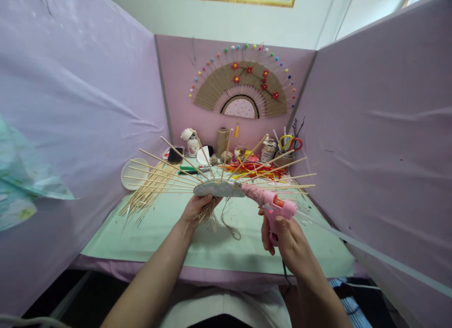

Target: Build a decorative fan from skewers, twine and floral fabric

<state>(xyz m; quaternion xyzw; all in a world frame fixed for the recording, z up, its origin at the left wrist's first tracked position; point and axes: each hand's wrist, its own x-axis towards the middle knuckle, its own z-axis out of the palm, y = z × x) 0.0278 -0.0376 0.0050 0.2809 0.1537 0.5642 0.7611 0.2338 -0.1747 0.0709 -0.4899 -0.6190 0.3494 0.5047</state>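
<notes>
In my left hand point(198, 209) is the half-round base point(213, 189) of a fan frame, pinched at its lower edge with a bundle of twine point(209, 214) below it. Thin wooden sticks point(231, 153) spread from the base like rays. A loose strand of twine point(231, 230) hangs from it. My right hand point(282, 236) is wrapped round the grip of a pink hot glue gun point(270, 203). Its nozzle is at the right part of the base; whether it touches is hard to tell. A long clear glue stick point(353, 238) runs out of the gun's back.
A pile of loose sticks point(150, 191) and a white round lid point(134, 174) lie at left. Red and yellow strips point(252, 168), a twine spool point(221, 140), jars and scissors point(291, 143) line the back. A finished fan point(243, 87) hangs on the rear panel. Purple cloth walls point(381, 130) flank the table.
</notes>
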